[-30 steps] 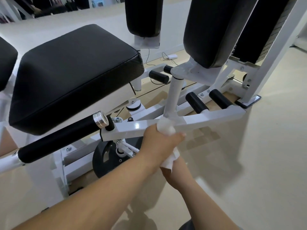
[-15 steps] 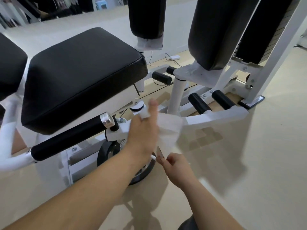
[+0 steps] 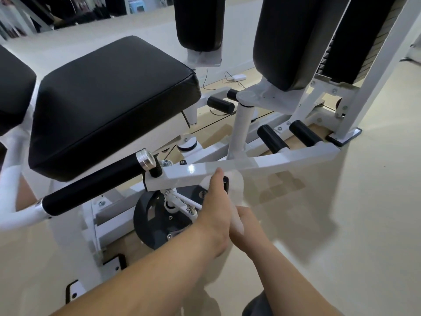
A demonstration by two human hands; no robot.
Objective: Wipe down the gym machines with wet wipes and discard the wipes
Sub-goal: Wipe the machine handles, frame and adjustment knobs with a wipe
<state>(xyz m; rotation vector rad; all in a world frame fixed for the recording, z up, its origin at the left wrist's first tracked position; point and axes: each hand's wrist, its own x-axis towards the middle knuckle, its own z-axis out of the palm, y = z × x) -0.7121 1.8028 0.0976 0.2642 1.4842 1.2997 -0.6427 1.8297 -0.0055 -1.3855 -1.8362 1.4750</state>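
Left hand [image 3: 216, 206] and right hand [image 3: 247, 224] meet just below the middle of the white crossbar [image 3: 284, 161], blurred wet wipe [image 3: 238, 190] between them, grips indistinct; black seat pad [image 3: 109, 99] above the bar's left end.
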